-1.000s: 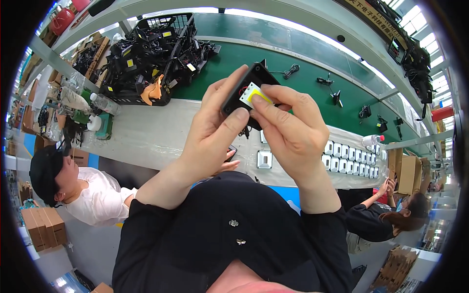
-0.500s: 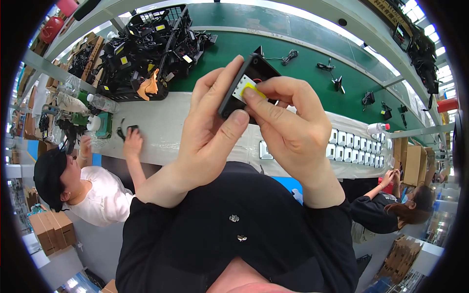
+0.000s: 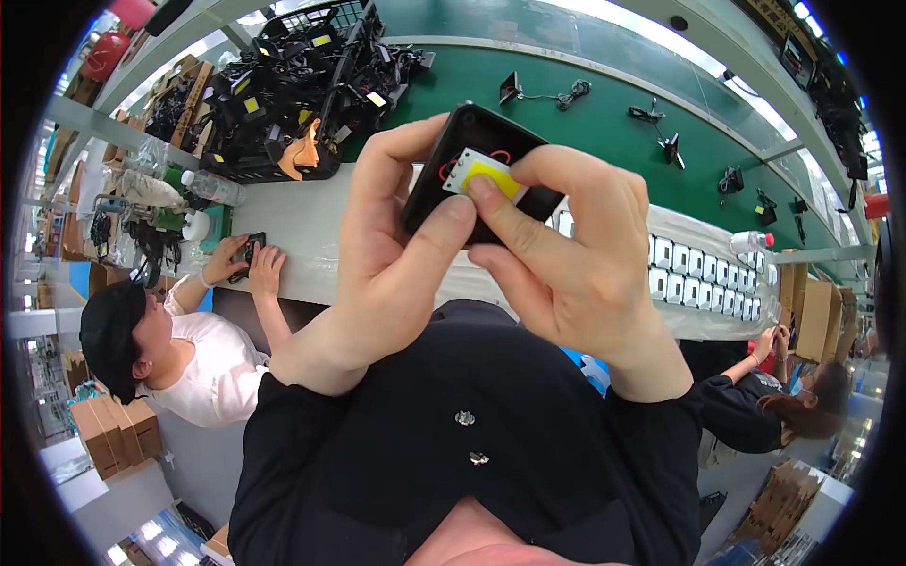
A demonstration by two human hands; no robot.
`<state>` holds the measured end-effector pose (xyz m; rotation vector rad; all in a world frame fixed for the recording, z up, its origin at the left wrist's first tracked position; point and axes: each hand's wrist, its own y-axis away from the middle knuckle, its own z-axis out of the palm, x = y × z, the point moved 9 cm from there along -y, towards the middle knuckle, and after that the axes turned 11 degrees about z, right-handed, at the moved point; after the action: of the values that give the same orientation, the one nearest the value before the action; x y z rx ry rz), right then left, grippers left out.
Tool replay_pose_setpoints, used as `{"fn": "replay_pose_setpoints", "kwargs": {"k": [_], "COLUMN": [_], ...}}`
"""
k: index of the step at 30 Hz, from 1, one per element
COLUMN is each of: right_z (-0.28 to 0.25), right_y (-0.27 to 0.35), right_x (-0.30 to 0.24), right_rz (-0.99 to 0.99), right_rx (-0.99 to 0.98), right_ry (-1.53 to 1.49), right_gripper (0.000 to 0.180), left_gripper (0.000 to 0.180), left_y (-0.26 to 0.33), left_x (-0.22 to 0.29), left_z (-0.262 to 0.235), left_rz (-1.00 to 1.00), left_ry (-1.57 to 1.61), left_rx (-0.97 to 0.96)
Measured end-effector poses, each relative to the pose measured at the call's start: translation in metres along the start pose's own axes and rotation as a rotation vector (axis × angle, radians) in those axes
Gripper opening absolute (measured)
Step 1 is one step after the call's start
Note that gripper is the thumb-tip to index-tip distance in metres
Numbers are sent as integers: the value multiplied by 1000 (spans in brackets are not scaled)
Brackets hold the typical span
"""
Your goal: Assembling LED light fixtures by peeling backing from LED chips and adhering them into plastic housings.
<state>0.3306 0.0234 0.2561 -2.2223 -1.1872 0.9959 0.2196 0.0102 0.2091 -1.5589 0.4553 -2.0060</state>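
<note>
A black square lamp housing (image 3: 483,127) is held up in front of my chest, its open side facing me. Inside it lies a white LED plate with a yellow face (image 3: 502,174), and thin red wires (image 3: 500,155) curve out beside the plate. My left hand (image 3: 392,259) grips the housing along its left side, thumb on the lower rim. The thumb of my right hand (image 3: 590,250) presses on the yellow face. The right index finger rests near the plate's far edge; where the other right fingers touch is partly hidden.
A black crate (image 3: 330,94) heaped with cabled lamps stands at the far left. Lamps with cords (image 3: 510,88) lie along the green belt (image 3: 453,75). Rows of white-framed pieces (image 3: 694,259) cover the bench at right. Co-workers sit on both sides; the left one handles a small black part (image 3: 253,247).
The housing has turned so its inside faces me more fully, showing more of the plate and wires. The left co-worker now has both hands at the black part.
</note>
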Motion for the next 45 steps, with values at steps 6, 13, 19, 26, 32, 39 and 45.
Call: {"fn": "replay_pose_setpoints", "kwargs": {"k": [6, 13, 19, 26, 32, 39, 45], "right_z": [-7, 54, 46, 61, 94, 208, 358], "right_y": [5, 13, 7, 15, 23, 39, 33], "right_x": [4, 62, 71, 83, 117, 185, 251], "right_rz": [-90, 717, 599, 658, 649, 961, 1042], "right_rx": [106, -111, -43, -21, -163, -477, -682], "right_ry": [32, -1252, -960, -627, -804, -674, -520], "right_gripper": [33, 40, 24, 21, 38, 31, 50], "left_gripper": [30, 37, 23, 18, 24, 29, 63], "left_y": [1, -4, -13, -6, -35, -155, -154], "left_x": [-2, 12, 2, -25, -72, -47, -59], "left_z": [-11, 4, -8, -26, -63, -310, -445], "left_rz": [111, 337, 194, 193, 51, 346, 121], "left_ry": [-136, -563, -447, -569, -522, -1010, -1118], "left_rx": [40, -32, -75, -23, -39, 504, 571]}}
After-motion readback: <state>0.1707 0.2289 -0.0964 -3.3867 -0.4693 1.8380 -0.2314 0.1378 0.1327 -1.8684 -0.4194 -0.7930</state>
